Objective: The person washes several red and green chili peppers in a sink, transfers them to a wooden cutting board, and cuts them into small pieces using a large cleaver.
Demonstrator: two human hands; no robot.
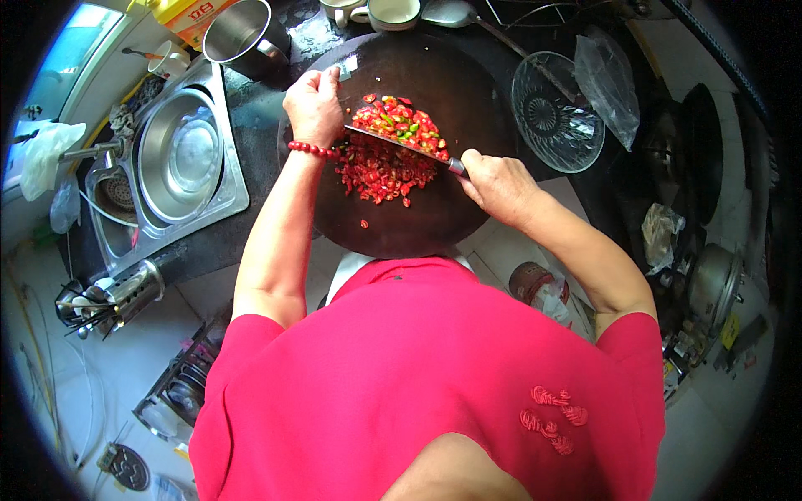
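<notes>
Chopped red chilies with some green pieces [391, 172] lie heaped on a round dark cutting board [407, 232]. My right hand [504, 188] is closed on the handle of a kitchen cleaver [407, 145], whose blade stands across the middle of the heap, edge partly hidden among the pieces. At the blade's far left end is my left hand [313, 106], with a red bead bracelet [313, 149] on its wrist. Its fingers are bent and the thumb side points up; whether it touches the blade or holds anything cannot be made out. A few loose bits lie apart on the board.
A steel sink with a metal basin [182, 153] is at the left, a steel mug [241, 37] behind it. A glass bowl [551, 134] and a plastic bag [604, 87] lie right of the board. Cups [393, 14] and a large metal spoon [448, 12] are at the back.
</notes>
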